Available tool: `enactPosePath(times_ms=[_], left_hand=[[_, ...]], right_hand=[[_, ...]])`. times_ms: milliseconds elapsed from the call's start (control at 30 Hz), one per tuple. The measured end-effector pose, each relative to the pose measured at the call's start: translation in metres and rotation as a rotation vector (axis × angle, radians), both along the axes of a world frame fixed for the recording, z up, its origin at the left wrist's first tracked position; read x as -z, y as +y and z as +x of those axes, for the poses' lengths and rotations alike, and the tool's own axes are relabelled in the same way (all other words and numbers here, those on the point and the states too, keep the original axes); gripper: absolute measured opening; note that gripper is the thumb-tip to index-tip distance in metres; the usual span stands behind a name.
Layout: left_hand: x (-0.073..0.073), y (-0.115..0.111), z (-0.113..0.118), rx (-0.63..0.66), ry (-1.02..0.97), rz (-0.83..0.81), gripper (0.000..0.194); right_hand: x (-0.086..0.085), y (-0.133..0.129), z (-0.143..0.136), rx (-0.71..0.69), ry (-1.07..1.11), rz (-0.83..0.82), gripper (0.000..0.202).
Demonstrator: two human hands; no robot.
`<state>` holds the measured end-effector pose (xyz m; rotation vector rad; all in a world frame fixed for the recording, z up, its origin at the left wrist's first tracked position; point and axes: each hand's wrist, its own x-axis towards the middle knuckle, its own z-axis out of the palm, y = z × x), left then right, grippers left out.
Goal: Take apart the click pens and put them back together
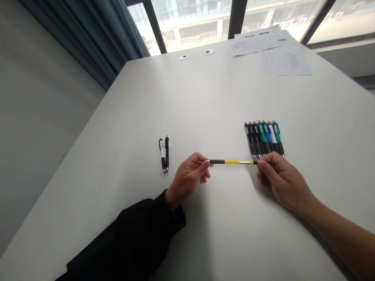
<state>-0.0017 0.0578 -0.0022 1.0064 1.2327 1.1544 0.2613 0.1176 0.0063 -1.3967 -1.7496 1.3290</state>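
A yellow pen (233, 162) with a dark grip is held level between my two hands, above the white table. My left hand (190, 173) pinches its tip end. At the other end, my right hand (278, 175) has the black clicker end between thumb and fingers. Just beyond my right hand, several pens (263, 138) in black, green, blue and white lie side by side in a row. To the left of my left hand lie a white pen (162, 154) and a black pen (166, 154), close together.
The white table (140, 105) reaches to the window. Printed papers (284, 60) lie at its far right. Two oval cable-hole covers (183, 57) sit near the back edge. A blue curtain (88, 35) hangs at the left beside the wall.
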Motion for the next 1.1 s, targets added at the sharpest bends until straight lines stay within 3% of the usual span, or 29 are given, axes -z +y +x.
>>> enactPosePath(times_ms=[400,1100], left_hand=[[-0.0002,0.0007,0.0005,0.011,0.001,0.000,0.034],[-0.0043,-0.0002,0.0001,0.043,0.066,-0.013,0.046]], right_hand=[[-0.0003,0.0004,0.0022,-0.037,0.003,-0.031,0.043],[0.0001,0.0015,0.0029,-0.094,-0.049,0.100,0.050]])
